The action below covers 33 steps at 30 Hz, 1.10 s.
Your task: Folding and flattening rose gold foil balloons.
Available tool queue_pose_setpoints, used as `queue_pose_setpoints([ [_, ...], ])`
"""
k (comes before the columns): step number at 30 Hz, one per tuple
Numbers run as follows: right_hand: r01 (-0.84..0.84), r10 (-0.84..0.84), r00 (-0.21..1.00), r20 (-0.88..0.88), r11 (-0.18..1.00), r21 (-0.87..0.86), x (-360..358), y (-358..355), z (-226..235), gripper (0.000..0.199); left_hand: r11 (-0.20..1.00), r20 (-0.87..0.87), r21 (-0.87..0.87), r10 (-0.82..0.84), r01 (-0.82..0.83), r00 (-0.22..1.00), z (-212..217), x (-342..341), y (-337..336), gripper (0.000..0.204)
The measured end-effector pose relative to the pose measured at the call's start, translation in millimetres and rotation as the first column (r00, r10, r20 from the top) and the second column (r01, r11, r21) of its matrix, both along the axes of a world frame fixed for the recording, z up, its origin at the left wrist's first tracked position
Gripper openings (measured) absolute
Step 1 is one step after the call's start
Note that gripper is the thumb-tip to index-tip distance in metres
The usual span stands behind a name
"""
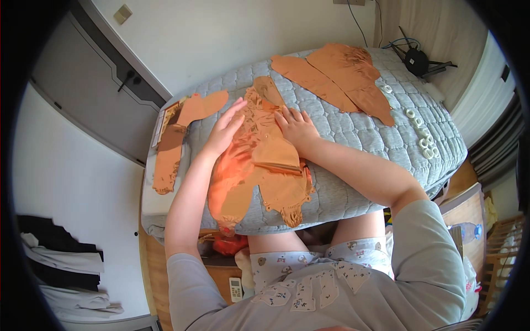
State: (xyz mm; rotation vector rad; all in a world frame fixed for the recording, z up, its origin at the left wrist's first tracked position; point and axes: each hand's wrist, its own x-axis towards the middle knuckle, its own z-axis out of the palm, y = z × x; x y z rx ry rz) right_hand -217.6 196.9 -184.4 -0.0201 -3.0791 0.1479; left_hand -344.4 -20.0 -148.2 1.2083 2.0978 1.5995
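A person is leaning over a bed [353,182] covered with a grey quilt, seen from above. Both hands are pressing flat on a shiny copper-coloured foil balloon [259,165] that is lying deflated across the near middle of the quilt, its lower end reaching the near edge.

The left hand [225,131] is lying palm down with fingers spread apart on the balloon's upper left part. The right hand [298,127] is lying flat just beside it on the upper right, fingers also spread, gripping nothing. Judging from this, the hands are holding the crinkled foil flat and steady, since it looks light and slippery.

More foil pieces are lying apart from it: a pair of long pieces [342,80] at the far side of the bed, and two pieces [176,138] along the left edge, partly over a flat packet. Small white rings [422,132] are lying in a loose line near the right edge.

Open quilt is showing between the right forearm and the rings, giving room to slide things rightward. The left side is crowded, and the bed's edge is close there. Below the near edge, a red object [229,243] and a white remote [236,288] are lying on the floor.
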Motion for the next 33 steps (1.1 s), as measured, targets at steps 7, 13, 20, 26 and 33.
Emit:
queue_pose_setpoints([
  [7,-0.014,0.014,1.0,0.02,0.999,0.036,-0.8,3.7,1.6,0.079,0.926,-0.506,-0.365,-0.105,-0.102,0.856,41.1,-3.8,59.7,0.033],
  [13,-0.023,0.023,1.0,0.0,0.999,0.048,-7.0,5.4,-4.4,0.08,0.856,-0.841,-0.347,-0.103,-0.384,0.531,5.8,-36.1,121.7,0.031],
  [20,-0.014,0.015,1.0,-0.016,0.997,0.073,-3.8,0.2,-5.4,0.082,0.86,-0.62,-0.416,-0.03,-0.295,0.784,-11.8,-57.7,126.4,0.04],
  [26,-0.017,0.017,1.0,0.003,0.999,0.041,-0.6,2.7,0.3,0.082,0.814,-0.519,-0.522,-0.067,-0.254,0.852,-6.8,-73.5,134.9,0.063],
  [33,-0.028,0.027,1.0,0.012,0.996,0.086,-3.9,-1.3,1.8,0.082,0.698,-0.436,-0.69,-0.188,-0.192,0.88,1.1,-101.1,139.9,0.09],
])
